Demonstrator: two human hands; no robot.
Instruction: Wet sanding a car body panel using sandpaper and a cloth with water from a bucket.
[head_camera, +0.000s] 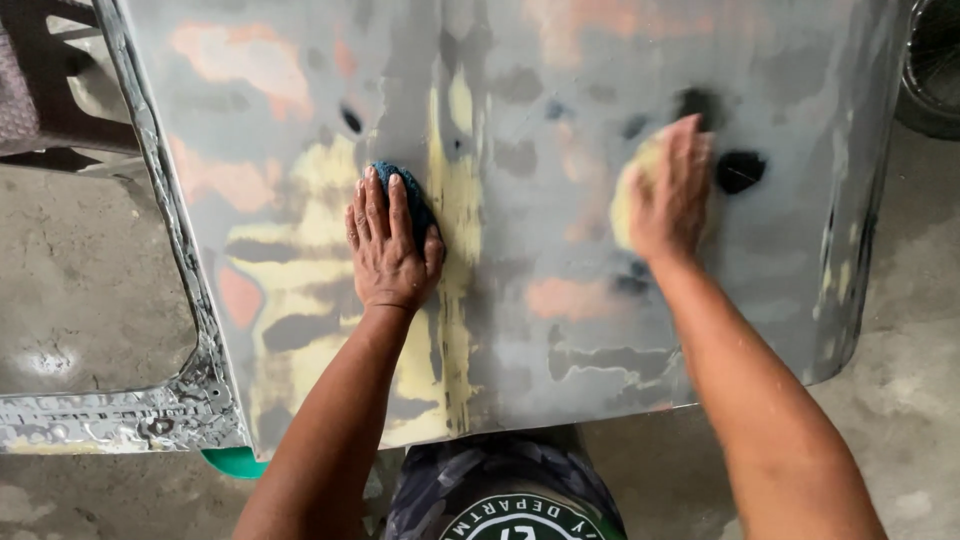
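Head view: car door panel, flat grey metal, patchy yellow filler and pink primer, matte. Left hand pressed flat on dark blue abrasive pad, pad under fingers. Right hand flat, fingers together, on bare panel.

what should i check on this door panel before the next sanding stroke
1. Left hand flat on the blue sanding pad: ok, palm and fingers press it onto the panel.
2. Pad fully on the car door panel, not over an edge: ok, it sits near the yellow filler strip.
3. Right hand bracing the panel: ok, it lies flat, though blurred.
4. Right hand away from the pad: ok, well apart.
5. Panel firmly supported: cannot tell, what is under it is hidden.
6. Pad's abrasive face condition: cannot tell, it faces down.
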